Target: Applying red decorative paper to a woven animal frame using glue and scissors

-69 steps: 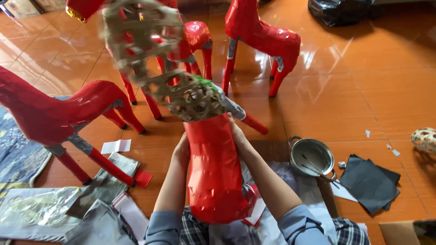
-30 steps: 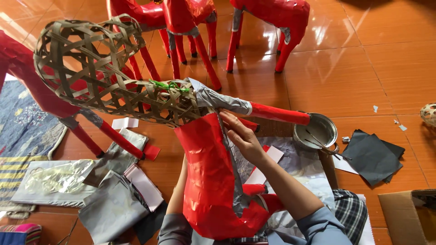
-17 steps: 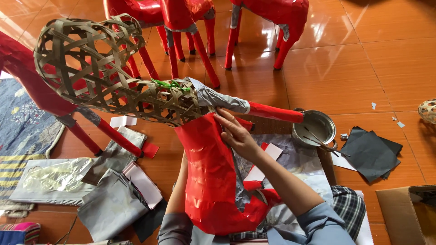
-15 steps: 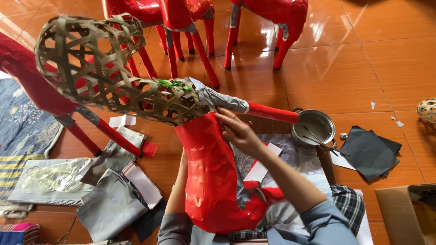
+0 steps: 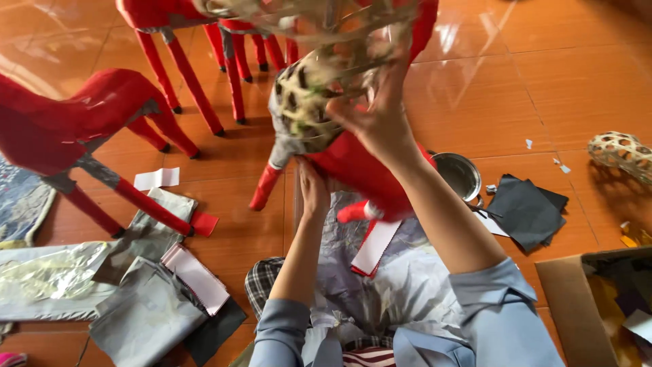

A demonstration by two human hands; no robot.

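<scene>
Head view, looking down over a person seated on an orange tiled floor [image 5: 543, 81]. The right hand [image 5: 377, 119] is raised, fingers closed on the woven bamboo frame [image 5: 309, 102] of a horse figure held up before the camera; the upper part of that frame is blurred. The left hand [image 5: 312, 194] presses from below against the figure's red paper-covered body [image 5: 353, 170], fingers wrapped about its underside; whether they grip it fully cannot be told. One red leg [image 5: 265, 187] of the held figure points down and to the left, well above the floor. Both sleeves are pale blue; a crinkled silver sheet [image 5: 387, 272] lies across the lap, with a white-backed red paper strip [image 5: 373, 248] resting on it.

To the left stands a finished red horse figure [image 5: 75, 122] on the tiles; further red figures [image 5: 204, 41] stand behind. Grey and silver paper sheets [image 5: 136, 299] lie at lower left, a small white slip [image 5: 156, 179] near them. At right, a metal pot [image 5: 458, 177] sits just beside a stack of dark paper squares [image 5: 526, 211]; a bare woven bamboo piece [image 5: 621, 153] lies at the far right, and a cardboard box [image 5: 564, 285] occupies the lower right corner
</scene>
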